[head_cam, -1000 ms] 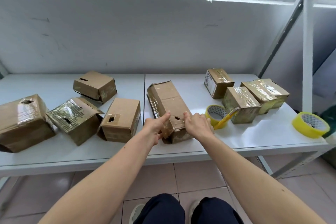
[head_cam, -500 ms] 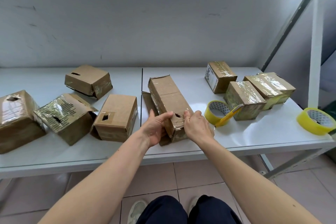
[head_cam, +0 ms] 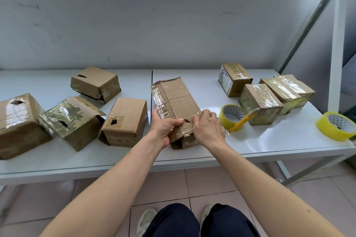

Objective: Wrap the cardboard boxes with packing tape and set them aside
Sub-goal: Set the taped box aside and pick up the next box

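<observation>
From the head camera, a long cardboard box (head_cam: 176, 106) lies on the white worktop (head_cam: 269, 140) near its front edge, in the middle. The left hand (head_cam: 164, 128) grips its near left corner, thumb across the torn top. The right hand (head_cam: 209, 128) pinches the top edge at the near right. Just right sit a yellow tape roll (head_cam: 230, 116) and a yellow cutter (head_cam: 244, 120). Four untaped boxes (head_cam: 125, 121) stand left, taped boxes (head_cam: 262, 102) right.
</observation>
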Motion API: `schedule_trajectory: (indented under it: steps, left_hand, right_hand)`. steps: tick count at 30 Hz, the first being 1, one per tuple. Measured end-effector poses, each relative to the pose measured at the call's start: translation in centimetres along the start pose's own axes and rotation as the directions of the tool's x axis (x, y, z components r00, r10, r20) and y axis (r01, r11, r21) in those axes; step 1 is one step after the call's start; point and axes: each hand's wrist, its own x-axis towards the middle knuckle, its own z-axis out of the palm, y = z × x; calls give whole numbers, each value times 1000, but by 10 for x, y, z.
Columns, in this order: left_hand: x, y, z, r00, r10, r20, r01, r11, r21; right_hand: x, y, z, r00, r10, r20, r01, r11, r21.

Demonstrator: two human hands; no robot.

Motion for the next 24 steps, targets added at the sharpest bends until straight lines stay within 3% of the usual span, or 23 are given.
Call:
schedule_trajectory:
  steps: [2,7,10,16,24]
  left_hand:
    - [1,4,0,999,28,-47,-26,999,28]
    - [2,10,-2,999,-47,-13,48,993,108]
    - [2,9,-1,999,-45,-13,47,989,143]
    - [4,12,1,989,-145,-31,147,988,45]
    - [6,14,5,998,-53,-13,54,991,119]
  right_hand:
    - [6,-1,0,996,-68,59,61,992,113]
    - [11,0,5,990,-57,127,20,962,272]
    - [14,1,5,992,-31,125,-9,952,307]
    - [14,3,7,994,-18,109,-17,948,319]
    - [15,6,6,991,39,125,-86,914,395]
